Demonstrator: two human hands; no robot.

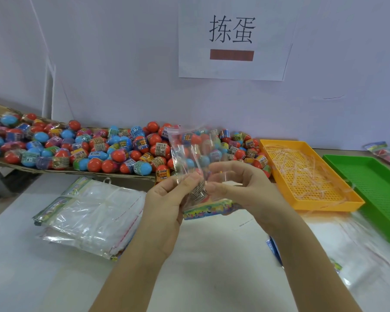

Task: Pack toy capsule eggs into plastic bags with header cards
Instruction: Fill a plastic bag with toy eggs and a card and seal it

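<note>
While my left hand and right hand pinch a bag, one egg seems inside | egg pile at 11 o'clock mostly unpacked | empty bags at 9 o'clock

wall sign: 拣蛋 in black, a red-brown bar beneath
egg labels: one digit, 6 or 9; rest too small
header card of the bag: print blurred, unreadable

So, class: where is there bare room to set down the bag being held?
Bare, for the bag: the white table in front of the stack of empty bags, and the floor of the green tray. Crowded: the egg pile at the back, the orange tray full of strips, loose bags near right.
</note>
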